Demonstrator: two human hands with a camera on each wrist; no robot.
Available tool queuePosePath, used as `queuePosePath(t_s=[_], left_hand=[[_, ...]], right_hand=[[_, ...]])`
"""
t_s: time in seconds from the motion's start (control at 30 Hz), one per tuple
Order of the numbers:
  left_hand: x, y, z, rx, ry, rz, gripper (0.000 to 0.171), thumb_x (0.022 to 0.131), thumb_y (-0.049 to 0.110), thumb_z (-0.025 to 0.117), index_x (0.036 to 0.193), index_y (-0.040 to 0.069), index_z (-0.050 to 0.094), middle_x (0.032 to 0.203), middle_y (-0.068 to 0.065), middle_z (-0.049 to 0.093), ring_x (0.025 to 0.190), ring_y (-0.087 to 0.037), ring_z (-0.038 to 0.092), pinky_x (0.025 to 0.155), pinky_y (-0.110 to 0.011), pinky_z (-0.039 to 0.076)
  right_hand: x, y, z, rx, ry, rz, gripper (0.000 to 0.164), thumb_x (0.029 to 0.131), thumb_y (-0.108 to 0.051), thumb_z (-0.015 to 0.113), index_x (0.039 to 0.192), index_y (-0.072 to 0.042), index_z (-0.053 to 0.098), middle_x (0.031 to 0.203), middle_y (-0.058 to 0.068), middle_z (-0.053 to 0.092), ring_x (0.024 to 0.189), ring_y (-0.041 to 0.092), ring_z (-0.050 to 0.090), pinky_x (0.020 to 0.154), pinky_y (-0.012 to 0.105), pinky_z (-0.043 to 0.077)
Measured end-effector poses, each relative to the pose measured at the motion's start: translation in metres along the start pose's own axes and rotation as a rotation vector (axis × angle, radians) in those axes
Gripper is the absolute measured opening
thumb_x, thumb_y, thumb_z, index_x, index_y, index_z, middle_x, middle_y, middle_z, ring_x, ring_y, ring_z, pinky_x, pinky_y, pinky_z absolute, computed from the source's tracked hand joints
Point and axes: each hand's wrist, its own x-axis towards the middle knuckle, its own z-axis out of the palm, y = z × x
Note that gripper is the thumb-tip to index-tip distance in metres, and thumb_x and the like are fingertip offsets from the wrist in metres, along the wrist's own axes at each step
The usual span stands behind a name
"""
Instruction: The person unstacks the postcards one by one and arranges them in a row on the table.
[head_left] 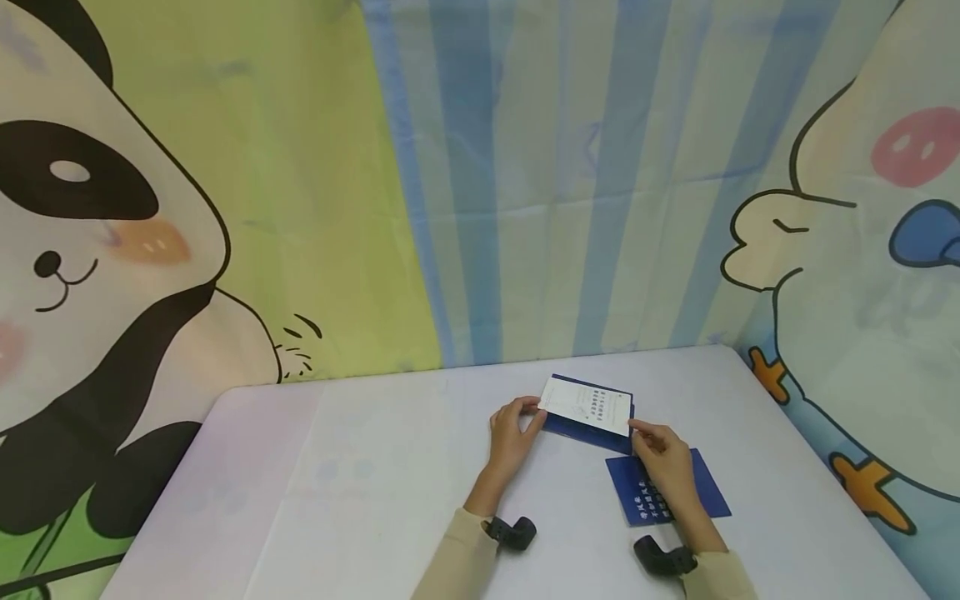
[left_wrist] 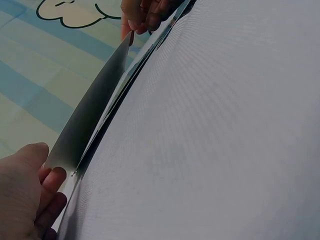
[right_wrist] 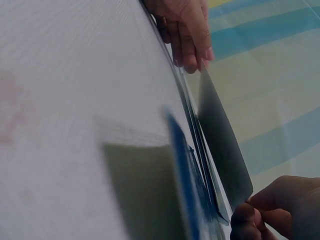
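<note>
A white printed card (head_left: 573, 402) with dark lettering is lifted at a tilt over a dark blue folder-like piece (head_left: 573, 428) on the table. My left hand (head_left: 512, 437) pinches the card's left edge between thumb and fingers. At its lower right corner, my right hand (head_left: 666, 461) pinches the same card. The wrist views show the card (left_wrist: 92, 112) edge-on, its shaded face (right_wrist: 222, 142) standing apart from the flat layers below. Under my right forearm lies another dark blue piece (head_left: 628, 492) with white characters, partly hidden by the hand.
The white-covered table (head_left: 375, 483) spreads out to the left and front. Behind it hangs a striped curtain-like backdrop (head_left: 540, 208), with a cartoon panda (head_left: 172, 350) on the left and a pale cartoon figure (head_left: 847, 350) on the right.
</note>
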Motion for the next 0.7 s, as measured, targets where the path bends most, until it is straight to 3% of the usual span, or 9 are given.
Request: queuePosePath(t_s=[0.2,0.47,0.7], left_hand=[[0.0018,0.0018,-0.002,-0.029,0.0,-0.03,0.024,0.094,0.027,0.065,0.111,0.01,0.065,0.099,-0.002,0.071,0.101,-0.02,0.061,0.103,-0.042,0.029],[0.0023,0.0017,-0.0021,-0.039,0.008,-0.022,0.022,0.089,0.016,0.07,0.11,0.01,0.065,0.095,0.0,0.072,0.095,-0.018,0.061,0.102,-0.041,0.03],[0.0051,0.0011,-0.0009,-0.021,0.005,-0.003,0.032,0.087,0.011,0.071,0.119,0.009,0.065,0.09,0.001,0.07,0.092,-0.018,0.061,0.099,-0.043,0.032]], right_hand=[[0.0034,-0.0017,0.0006,0.129,-0.018,0.067,0.029,0.095,-0.018,0.063,0.118,0.0,0.066,0.088,0.007,0.065,0.066,0.003,0.055,0.058,0.016,0.046],[0.0045,0.0009,0.0014,0.227,-0.037,0.101,0.035,0.095,-0.023,0.065,0.122,-0.002,0.062,0.098,0.015,0.069,0.071,0.001,0.062,0.063,0.015,0.051],[0.0061,-0.0004,-0.0001,0.284,-0.052,0.069,0.039,0.091,-0.013,0.068,0.128,-0.003,0.058,0.097,0.001,0.061,0.074,-0.001,0.062,0.066,0.016,0.052]])
